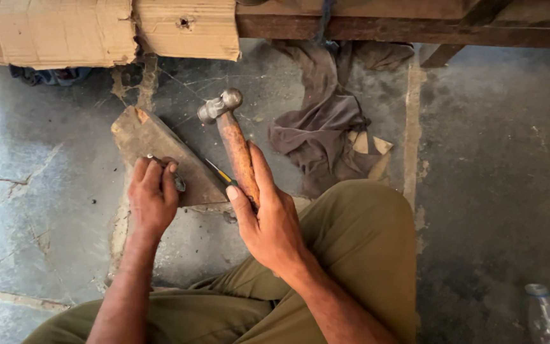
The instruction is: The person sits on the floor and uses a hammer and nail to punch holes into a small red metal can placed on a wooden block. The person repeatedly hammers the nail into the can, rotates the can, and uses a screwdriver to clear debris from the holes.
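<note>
Olive-green trousers (358, 255) on the person's folded legs fill the lower edge of the view, and both forearms are extended forward from above them. A ball-peen hammer (232, 137) is gripped by the right hand (268, 220), the fingers being wrapped around the lower part of its rust-coloured wooden handle; the metal head is raised beyond the fingertips and tilted slightly toward the left hand. A yellow-handled tool (219, 172), only partly seen, is lodged just beside the right thumb. The left hand (152, 194) is rested on a worn wooden block (160, 150), its fingers curled closed over a small metal piece (178, 183) pressed against the block's surface. Beyond the right hand a crumpled grey cloth (323, 121) is spread on the cracked stone floor (491, 159). Farther off, corrugated cardboard (103, 28) and a wooden beam (408, 28) are seen. Well to the right of the right hand, a clear plastic bottle (545, 315) is partly visible.
</note>
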